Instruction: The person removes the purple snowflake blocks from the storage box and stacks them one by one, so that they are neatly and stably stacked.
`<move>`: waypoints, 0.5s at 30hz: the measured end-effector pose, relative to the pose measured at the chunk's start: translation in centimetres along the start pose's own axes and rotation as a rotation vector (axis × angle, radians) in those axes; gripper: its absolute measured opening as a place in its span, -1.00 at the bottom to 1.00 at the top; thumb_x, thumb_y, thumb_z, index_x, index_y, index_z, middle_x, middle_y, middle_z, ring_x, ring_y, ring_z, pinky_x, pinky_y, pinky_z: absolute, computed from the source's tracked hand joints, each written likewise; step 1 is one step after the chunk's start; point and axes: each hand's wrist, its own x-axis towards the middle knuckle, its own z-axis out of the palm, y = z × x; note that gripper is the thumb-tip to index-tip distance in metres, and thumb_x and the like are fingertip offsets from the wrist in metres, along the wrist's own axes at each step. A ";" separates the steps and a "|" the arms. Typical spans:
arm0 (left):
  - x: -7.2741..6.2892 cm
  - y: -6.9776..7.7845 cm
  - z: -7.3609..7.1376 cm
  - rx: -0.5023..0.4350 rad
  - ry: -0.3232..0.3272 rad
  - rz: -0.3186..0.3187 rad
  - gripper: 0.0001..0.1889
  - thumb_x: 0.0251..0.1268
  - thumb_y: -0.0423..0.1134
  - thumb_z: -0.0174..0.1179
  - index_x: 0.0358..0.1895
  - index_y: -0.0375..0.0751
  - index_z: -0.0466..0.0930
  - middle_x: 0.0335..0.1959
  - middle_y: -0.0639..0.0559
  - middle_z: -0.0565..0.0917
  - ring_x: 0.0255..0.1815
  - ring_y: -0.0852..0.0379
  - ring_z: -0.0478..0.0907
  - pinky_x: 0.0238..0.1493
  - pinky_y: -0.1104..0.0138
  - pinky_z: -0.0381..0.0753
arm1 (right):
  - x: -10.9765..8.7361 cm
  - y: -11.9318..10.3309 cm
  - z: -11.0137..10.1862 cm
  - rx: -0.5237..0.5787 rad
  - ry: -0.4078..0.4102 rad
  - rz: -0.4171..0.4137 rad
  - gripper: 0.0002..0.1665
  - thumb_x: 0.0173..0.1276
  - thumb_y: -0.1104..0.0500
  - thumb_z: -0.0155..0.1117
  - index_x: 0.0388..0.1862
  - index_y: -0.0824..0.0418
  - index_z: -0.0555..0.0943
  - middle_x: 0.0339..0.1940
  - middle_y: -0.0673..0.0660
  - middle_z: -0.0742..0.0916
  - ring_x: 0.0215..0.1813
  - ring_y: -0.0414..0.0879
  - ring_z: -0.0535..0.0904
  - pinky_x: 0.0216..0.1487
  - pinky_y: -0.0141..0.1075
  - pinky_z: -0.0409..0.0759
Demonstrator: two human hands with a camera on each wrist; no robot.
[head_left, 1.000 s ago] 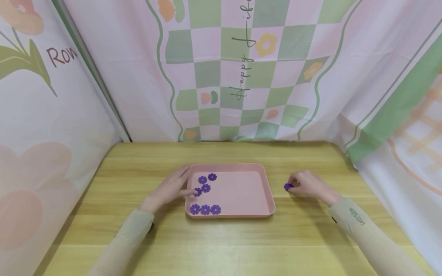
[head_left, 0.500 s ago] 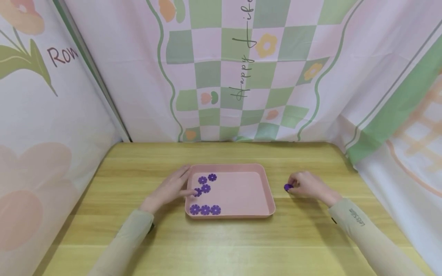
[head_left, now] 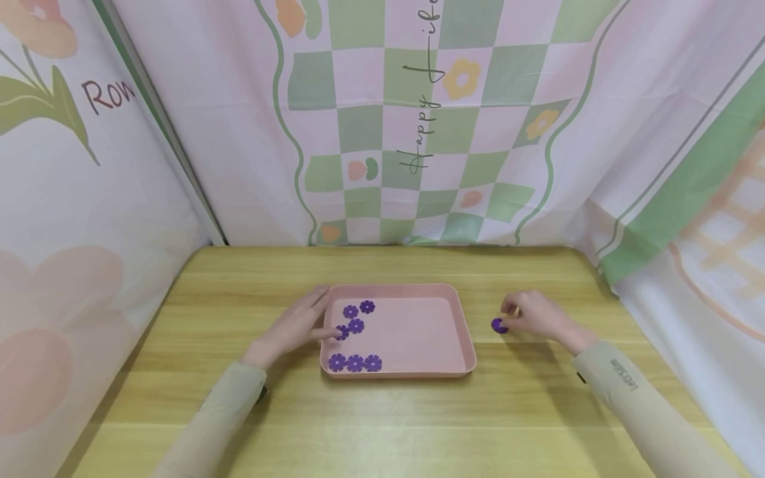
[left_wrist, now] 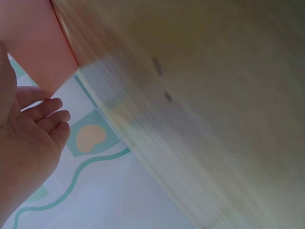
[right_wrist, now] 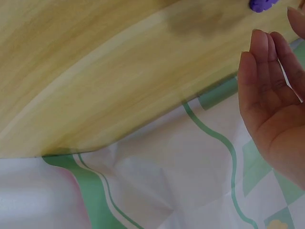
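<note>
A pink tray [head_left: 418,338] holds several purple flower-shaped discs [head_left: 355,363] along its left side. My left hand [head_left: 295,325] rests at the tray's left wall, fingers along the outside and thumb reaching over the rim, partly covering one disc [head_left: 342,332]. In the left wrist view, that hand's fingers [left_wrist: 45,117] lie at the tray's corner, loosely bent. On the right, my right hand [head_left: 534,318] is raised beside a purple piece [head_left: 499,325] on the table. The right wrist view shows this purple piece [right_wrist: 263,5] apart from the extended fingers [right_wrist: 259,52].
The wooden table [head_left: 394,425] extends around the tray. Its back edge meets a checkered curtain [head_left: 412,133]. More printed cloth [head_left: 89,232] hangs on the left, and a green-striped cloth [head_left: 675,199] borders the right side.
My right hand has let go of the purple piece and its fingers have lifted slightly away. The piece stays on the table. My left hand and the tray have not visibly moved.
</note>
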 end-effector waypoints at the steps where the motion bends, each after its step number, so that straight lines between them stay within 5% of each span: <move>1: 0.0 0.0 0.0 0.002 0.000 0.000 0.05 0.18 0.22 0.29 0.55 -0.34 0.01 0.58 -0.33 0.11 0.60 -0.26 0.08 0.60 -0.13 0.12 | 0.0 -0.1 -0.2 0.004 0.000 -0.003 -0.75 0.18 0.12 0.48 -0.29 0.28 0.70 -0.35 0.14 0.79 -0.33 -0.07 0.69 -0.28 -0.16 0.73; 15: 0.0 0.0 -0.1 0.009 0.011 0.018 0.04 0.17 0.19 0.31 0.54 -0.38 0.03 0.57 -0.35 0.12 0.59 -0.27 0.10 0.59 -0.13 0.14 | 1.3 -3.1 -1.6 -0.007 -0.017 -0.032 -0.69 0.20 0.20 0.44 -0.14 0.36 0.67 -0.21 0.25 0.79 -0.29 -0.05 0.71 -0.21 -0.15 0.76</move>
